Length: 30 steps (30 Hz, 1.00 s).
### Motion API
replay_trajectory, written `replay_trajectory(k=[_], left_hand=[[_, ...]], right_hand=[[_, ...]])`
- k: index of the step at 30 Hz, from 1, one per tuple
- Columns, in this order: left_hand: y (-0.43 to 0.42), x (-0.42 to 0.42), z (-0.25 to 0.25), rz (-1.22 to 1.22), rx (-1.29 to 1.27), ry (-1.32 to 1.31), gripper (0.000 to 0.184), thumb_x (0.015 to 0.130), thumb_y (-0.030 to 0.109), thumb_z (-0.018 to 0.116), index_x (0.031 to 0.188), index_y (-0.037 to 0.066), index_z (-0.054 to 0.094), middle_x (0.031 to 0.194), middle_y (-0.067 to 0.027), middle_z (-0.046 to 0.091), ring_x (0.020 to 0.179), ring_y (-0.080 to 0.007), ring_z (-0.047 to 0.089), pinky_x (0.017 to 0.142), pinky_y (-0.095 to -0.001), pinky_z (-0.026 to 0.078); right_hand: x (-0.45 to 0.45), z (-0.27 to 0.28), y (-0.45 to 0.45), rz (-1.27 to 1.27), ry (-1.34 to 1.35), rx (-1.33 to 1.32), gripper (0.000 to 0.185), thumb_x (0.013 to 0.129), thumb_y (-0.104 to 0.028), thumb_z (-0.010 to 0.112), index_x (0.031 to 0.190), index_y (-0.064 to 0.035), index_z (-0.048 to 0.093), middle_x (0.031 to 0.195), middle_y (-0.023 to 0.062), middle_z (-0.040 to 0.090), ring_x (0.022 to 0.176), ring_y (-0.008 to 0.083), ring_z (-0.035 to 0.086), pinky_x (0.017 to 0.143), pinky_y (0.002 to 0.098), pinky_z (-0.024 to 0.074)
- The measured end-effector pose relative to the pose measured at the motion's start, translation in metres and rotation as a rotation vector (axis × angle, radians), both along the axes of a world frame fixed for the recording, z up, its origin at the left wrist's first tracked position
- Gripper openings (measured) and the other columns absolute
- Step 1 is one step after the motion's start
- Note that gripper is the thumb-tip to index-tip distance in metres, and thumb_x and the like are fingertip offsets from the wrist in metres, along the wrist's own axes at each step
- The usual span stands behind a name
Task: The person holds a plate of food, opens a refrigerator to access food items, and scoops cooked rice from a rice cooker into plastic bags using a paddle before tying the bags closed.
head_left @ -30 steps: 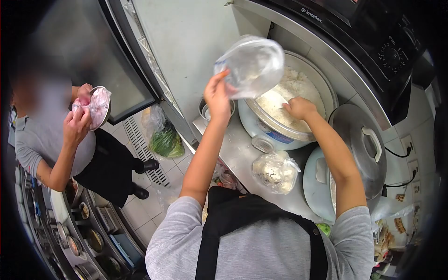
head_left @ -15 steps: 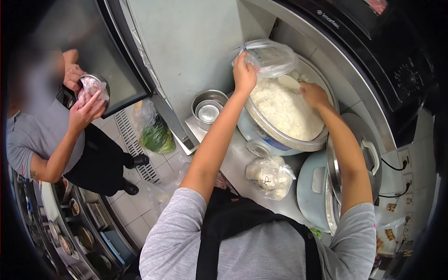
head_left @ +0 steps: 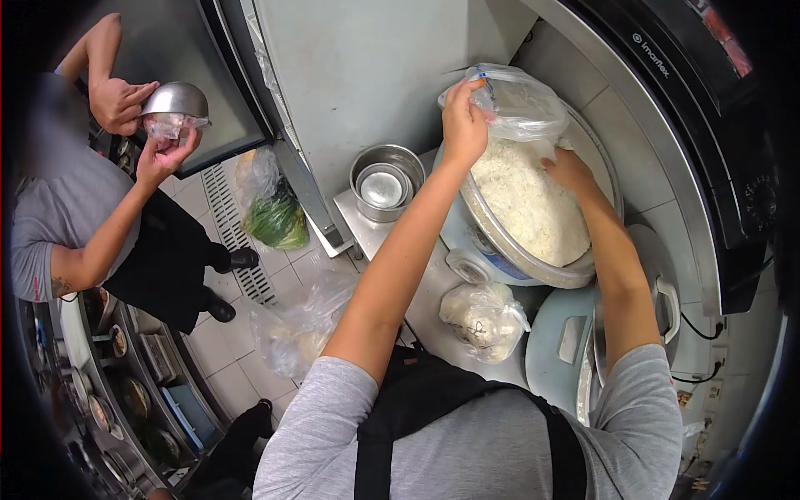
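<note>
So the left hand (head_left: 465, 125) has the clear bag (head_left: 525, 104) pinched near its edge, right by the blue mark, with the thumb and fingertips closed on the thin plastic. Most of the bag puffs out to the right of those fingers, over the far part of a big tub (head_left: 498, 250) of white rice (head_left: 533, 208). The right hand (head_left: 573, 173) is just below the bag, fingers curled in on a pale paddle (head_left: 542, 150). Only a bit of the paddle shows, right at the fingertips and under the bag's lower edge, so I can't tell how much rice is on it. The rice is heaped below and to the left of the right fingers, and well below the left ones. On the metal counter (head_left: 421, 292), a knotted bag (head_left: 483, 321) of something pale sits just beside the tub, a second tub (head_left: 550, 342) is next to that with a metal lid (head_left: 654, 258) leaning over it, and two nested bowls (head_left: 387, 179) are off to the left. Over on the far left a co-worker (head_left: 83, 192) has a steel bowl (head_left: 177, 100) tipped over a bag of pinkish stuff (head_left: 171, 127), one hand at each. There's also a bag of greens (head_left: 275, 218) on the floor.
</note>
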State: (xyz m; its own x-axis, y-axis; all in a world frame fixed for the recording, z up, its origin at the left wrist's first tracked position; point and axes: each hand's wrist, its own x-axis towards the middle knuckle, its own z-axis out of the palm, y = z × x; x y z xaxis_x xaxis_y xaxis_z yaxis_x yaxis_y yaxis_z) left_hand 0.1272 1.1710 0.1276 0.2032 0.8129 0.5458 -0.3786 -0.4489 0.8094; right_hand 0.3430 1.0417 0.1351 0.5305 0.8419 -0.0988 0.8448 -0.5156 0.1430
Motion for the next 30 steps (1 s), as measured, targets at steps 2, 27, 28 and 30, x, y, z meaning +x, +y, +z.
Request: replay_trajectory(k=[2,27,28,30], left_hand=[[0.003,0.003,-0.003,0.0,0.012,0.002,0.031,0.083,-0.006,0.029,0.105,-0.003,0.05,0.112,-0.0174,0.044,0.067,-0.0213,0.063,0.062,-0.0272,0.051],[0.008,0.011,-0.009,0.15,0.163,0.079,0.03,0.08,-0.006,0.032,0.1,-0.002,0.053,0.105,-0.0182,0.051,0.065,-0.0227,0.064,0.063,-0.0296,0.05],[0.007,0.01,-0.008,0.147,0.158,0.104,0.03,0.079,-0.006,0.032,0.1,-0.002,0.054,0.105,-0.0186,0.051,0.064,-0.0227,0.064,0.063,-0.0298,0.05],[0.004,0.009,-0.004,0.14,0.161,0.128,0.03,0.079,-0.006,0.032,0.1,-0.002,0.054,0.104,-0.019,0.051,0.064,-0.0226,0.064,0.064,-0.0301,0.049]], right_hand=[[-0.012,0.006,-0.005,0.06,0.024,-0.02,0.044,0.082,-0.035,0.05,0.107,0.001,0.052,0.106,0.0213,0.055,0.1,0.0323,0.053,0.084,0.0392,0.0422],[-0.115,0.001,-0.04,0.354,0.349,-0.045,0.029,0.071,-0.017,0.052,0.086,0.0069,0.055,0.083,0.0261,0.058,0.08,0.0374,0.058,0.074,0.0411,0.0453],[-0.118,0.001,-0.043,0.346,0.348,-0.04,0.029,0.071,-0.017,0.052,0.086,0.0069,0.055,0.083,0.0261,0.058,0.08,0.0374,0.058,0.074,0.0411,0.0453],[-0.125,0.001,-0.05,0.312,0.368,-0.113,0.025,0.067,-0.011,0.051,0.085,0.0059,0.055,0.081,0.0267,0.058,0.077,0.0367,0.057,0.07,0.0397,0.0447]])
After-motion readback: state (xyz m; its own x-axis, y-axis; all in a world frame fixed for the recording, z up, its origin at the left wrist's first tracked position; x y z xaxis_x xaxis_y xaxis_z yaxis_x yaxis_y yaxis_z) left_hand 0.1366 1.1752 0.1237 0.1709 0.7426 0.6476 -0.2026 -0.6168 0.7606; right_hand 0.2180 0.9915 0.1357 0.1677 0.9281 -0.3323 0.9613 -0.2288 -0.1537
